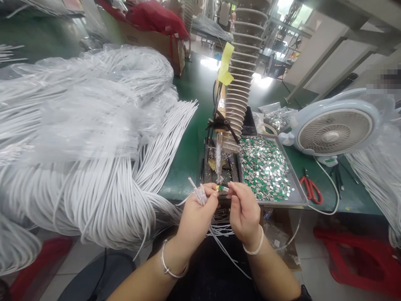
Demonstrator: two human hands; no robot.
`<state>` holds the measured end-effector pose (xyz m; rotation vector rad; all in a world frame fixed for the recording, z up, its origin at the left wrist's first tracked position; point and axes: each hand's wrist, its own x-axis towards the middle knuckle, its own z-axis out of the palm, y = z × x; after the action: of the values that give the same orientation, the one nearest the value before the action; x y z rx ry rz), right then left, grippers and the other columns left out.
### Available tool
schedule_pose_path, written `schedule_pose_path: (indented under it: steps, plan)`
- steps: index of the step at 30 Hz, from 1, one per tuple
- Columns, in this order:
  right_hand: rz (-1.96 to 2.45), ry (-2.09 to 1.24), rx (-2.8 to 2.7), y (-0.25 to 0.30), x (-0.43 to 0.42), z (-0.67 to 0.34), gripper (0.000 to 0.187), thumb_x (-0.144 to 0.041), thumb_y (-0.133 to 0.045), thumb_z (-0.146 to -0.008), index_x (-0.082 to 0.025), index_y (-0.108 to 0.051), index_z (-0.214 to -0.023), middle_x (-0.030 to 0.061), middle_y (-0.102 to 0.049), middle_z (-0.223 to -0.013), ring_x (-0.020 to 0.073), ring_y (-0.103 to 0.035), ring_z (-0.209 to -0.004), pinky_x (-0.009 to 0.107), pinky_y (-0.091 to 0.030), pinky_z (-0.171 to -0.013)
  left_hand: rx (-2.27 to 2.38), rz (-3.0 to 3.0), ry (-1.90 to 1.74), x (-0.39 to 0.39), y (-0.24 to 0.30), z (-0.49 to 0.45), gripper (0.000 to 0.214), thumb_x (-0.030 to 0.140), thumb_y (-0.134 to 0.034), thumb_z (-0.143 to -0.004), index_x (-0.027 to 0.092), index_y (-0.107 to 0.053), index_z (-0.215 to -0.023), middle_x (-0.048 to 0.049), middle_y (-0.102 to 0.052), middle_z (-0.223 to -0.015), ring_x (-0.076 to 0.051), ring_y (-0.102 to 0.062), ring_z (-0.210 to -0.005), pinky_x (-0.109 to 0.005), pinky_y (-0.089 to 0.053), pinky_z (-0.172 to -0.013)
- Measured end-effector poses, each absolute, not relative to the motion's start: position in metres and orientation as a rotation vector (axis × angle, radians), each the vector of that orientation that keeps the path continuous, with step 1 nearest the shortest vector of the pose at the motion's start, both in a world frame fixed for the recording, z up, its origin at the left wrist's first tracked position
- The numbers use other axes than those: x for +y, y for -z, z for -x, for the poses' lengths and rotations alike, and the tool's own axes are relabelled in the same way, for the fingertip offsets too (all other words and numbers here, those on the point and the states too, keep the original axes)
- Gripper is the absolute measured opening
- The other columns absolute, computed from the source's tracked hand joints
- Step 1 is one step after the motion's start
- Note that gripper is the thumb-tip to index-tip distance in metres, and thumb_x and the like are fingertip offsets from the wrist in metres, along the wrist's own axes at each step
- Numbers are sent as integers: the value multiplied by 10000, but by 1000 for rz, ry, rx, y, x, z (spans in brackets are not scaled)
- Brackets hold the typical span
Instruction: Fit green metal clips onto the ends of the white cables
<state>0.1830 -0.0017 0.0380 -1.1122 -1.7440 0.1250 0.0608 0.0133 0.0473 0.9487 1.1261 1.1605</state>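
White cables (200, 195) in curled left hand (196, 215), right hand (245, 212) pinching connector (224, 189)

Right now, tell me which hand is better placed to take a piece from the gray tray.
Probably the right hand: it is nearer the gray tray, though occupied at the silver end of a small connector. The left hand is farther off and grips a bunch of white cables.

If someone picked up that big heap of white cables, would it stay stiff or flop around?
The white cables would probably flop: they sag in curves over the edge of the green table. Short lengths may be springy, as the loose ends reach out fairly straight. So many bunched together could be heavy.
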Motion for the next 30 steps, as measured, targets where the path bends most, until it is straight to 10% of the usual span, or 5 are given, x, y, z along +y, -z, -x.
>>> schedule_pose_path:
  steps: [13,30]
  plan:
    - [1035,-98,-1664,-35,0,-180,256,-67,-456,-862,-208,-557,-1051,84,-675,-950,190,-656,-910,373,-579,-765,1143,-968,-1161,18,-53,-63,154,195,-533,-755,202,-519,-602,1,-527,-603,-194,-557,-836,-306,-399,-805]
    - [996,43,-1677,-39,9,-171,299,-38,-508,-834,-197,-578,-1078,89,-606,-965,183,-615,-898,352,-566,-734,1102,-960,-1178,18,-56,-60,167,205,-523,-784,183,-519,-619,-41,-601,-941,-159,-559,-844,-296,-389,-814]
